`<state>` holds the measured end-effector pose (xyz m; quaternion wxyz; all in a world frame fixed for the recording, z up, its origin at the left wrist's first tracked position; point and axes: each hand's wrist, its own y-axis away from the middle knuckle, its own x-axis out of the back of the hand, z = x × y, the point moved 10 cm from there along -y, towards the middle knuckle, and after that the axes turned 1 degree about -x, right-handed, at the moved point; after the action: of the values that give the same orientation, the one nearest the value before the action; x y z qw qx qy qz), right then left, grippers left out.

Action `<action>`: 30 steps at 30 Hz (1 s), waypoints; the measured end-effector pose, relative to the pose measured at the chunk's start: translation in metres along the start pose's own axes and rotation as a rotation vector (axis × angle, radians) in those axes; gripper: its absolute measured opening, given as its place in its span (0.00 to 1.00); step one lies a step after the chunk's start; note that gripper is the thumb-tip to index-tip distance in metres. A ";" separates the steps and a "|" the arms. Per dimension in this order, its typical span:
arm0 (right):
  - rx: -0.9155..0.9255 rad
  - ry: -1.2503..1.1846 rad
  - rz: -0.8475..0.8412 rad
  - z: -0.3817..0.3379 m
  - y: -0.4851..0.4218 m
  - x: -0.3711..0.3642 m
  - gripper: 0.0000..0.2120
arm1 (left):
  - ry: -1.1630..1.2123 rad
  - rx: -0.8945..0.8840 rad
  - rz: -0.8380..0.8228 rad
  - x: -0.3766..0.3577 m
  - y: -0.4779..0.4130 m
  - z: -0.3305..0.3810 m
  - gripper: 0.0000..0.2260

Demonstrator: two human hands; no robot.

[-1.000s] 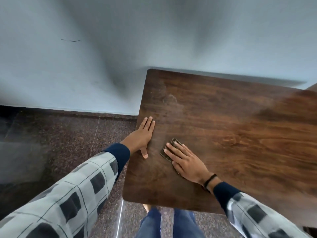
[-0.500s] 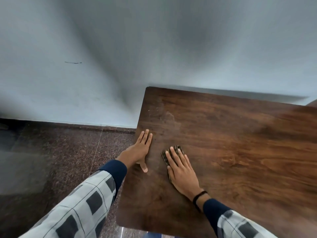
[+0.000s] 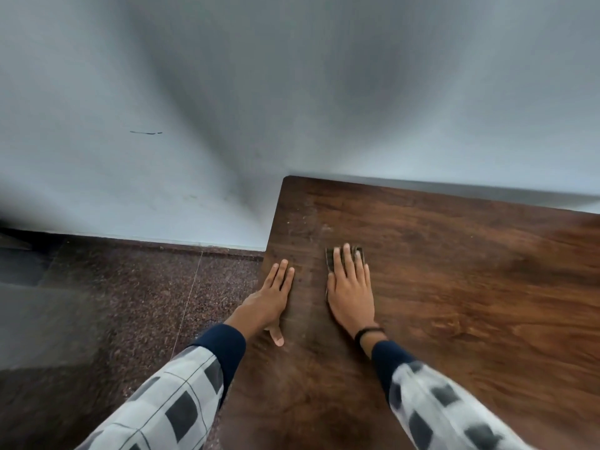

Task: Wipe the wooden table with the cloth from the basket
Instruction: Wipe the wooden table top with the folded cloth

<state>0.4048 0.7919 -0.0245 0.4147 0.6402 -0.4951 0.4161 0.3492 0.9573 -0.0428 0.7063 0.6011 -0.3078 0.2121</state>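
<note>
The dark wooden table (image 3: 454, 287) fills the right half of the view, its far edge against the wall. A small dark folded cloth (image 3: 330, 258) lies flat on it near the left edge, mostly hidden under my right hand (image 3: 350, 287), which presses down on it with fingers straight and pointing at the wall. My left hand (image 3: 272, 297) rests flat on the table's left edge, fingers together, thumb out, holding nothing. Pale dusty marks (image 3: 324, 227) show on the wood just beyond the cloth. The basket is not in view.
A pale grey wall (image 3: 292, 92) rises right behind the table. Dark speckled stone floor (image 3: 113, 303) lies to the left, below the table's left edge (image 3: 271, 235).
My right hand has slid the cloth forward toward the wall and turned to point straight ahead. The left hand has stayed on the table's edge. The view has tilted upward.
</note>
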 end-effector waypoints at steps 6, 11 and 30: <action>0.231 0.045 -0.070 -0.020 0.020 -0.003 0.27 | -0.013 -0.017 -0.002 -0.001 -0.005 -0.001 0.73; 0.153 0.015 -0.116 -0.020 -0.116 0.017 0.27 | -0.061 -0.011 0.003 -0.004 -0.007 -0.002 0.73; 0.053 -0.016 -0.094 -0.033 -0.126 0.009 0.27 | -0.085 -0.019 0.027 0.000 -0.006 -0.006 0.74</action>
<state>0.5253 0.8413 -0.0209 0.4126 0.6767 -0.4566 0.4041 0.3543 0.9617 -0.0470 0.6954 0.5986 -0.3477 0.1928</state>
